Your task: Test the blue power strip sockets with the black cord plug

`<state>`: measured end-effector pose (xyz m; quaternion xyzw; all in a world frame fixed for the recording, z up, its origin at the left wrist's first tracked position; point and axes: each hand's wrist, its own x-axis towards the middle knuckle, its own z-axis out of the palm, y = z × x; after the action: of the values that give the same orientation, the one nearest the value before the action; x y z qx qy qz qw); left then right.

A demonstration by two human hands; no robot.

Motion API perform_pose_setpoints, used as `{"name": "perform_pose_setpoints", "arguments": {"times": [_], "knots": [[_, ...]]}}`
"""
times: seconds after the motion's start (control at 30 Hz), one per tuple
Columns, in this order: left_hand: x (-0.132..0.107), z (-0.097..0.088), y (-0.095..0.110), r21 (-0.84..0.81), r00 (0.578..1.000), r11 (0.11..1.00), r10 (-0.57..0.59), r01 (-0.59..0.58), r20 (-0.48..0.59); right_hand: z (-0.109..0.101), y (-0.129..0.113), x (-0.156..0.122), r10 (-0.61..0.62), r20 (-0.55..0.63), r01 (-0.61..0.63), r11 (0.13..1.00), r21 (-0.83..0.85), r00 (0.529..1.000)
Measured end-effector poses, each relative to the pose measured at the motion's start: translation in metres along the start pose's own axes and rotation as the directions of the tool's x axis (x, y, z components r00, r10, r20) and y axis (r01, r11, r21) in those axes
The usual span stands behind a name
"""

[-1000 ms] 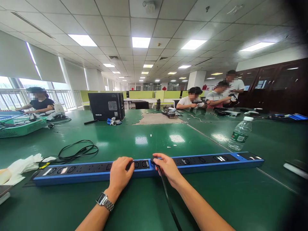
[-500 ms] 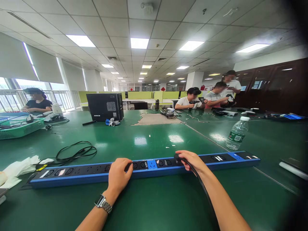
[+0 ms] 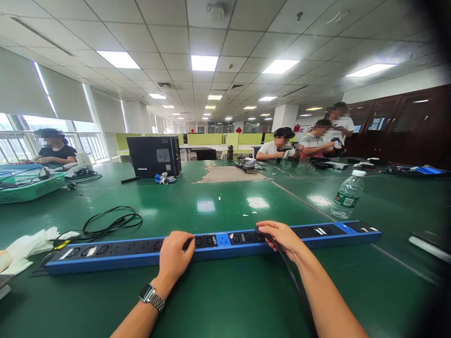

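Observation:
A long blue and black power strip (image 3: pixel 148 259) lies across the green table in front of me, its row of sockets facing up. My left hand (image 3: pixel 176 253) is wrapped over the strip left of its middle, thumb on the near side, fingers curled over the top. Right of the middle, my right hand (image 3: pixel 280 238) grips a black plug (image 3: pixel 260 231) by its body, down at the strip's top face. Its thick black cable (image 3: pixel 291 272) runs under my right wrist toward me. Whether the plug's pins are inside a socket is hidden.
Behind the strip's left end lies a coiled black cable (image 3: pixel 112 220), with white tissue (image 3: pixel 33 249) beside it. A plastic bottle (image 3: pixel 348 195) stands behind the right part. Farther off are a black computer case (image 3: pixel 154 157), a green basket (image 3: pixel 35 190) and several people.
Both hands keep their places on the strip and plug. The cable below my right hand has shifted slightly; the rest looks nearly the same.

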<state>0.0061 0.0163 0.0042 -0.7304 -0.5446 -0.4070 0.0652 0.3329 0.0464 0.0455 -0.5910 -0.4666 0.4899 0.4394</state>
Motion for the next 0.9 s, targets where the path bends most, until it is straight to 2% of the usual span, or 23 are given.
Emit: {"name": "perform_pose_setpoints", "arguments": {"times": [0.23,0.5,0.6,0.7,0.9], "knots": [[0.0,0.001,0.0,-0.023,1.0,1.0,-0.013,0.013,-0.007,-0.001,0.003,0.003,-0.009,0.003,0.009,1.0,-0.012,1.0],[0.005,0.006,-0.002,0.113,0.991,0.993,-0.012,0.027,-0.13,-0.004,0.008,0.01,-0.034,0.007,0.034,0.999,0.035,0.999],[0.005,0.008,-0.003,0.119,0.985,0.989,-0.068,0.088,-0.158,-0.008,0.009,0.013,-0.02,0.011,0.02,0.999,0.035,1.0],[0.005,0.01,-0.001,0.091,0.978,0.988,-0.105,0.123,-0.178,-0.01,0.008,0.012,0.0,0.009,-0.001,0.999,0.039,1.0],[0.007,0.009,0.01,-0.056,0.981,0.998,-0.028,0.017,-0.191,-0.014,0.005,0.008,0.027,-0.003,-0.027,0.998,0.051,1.0]]}}
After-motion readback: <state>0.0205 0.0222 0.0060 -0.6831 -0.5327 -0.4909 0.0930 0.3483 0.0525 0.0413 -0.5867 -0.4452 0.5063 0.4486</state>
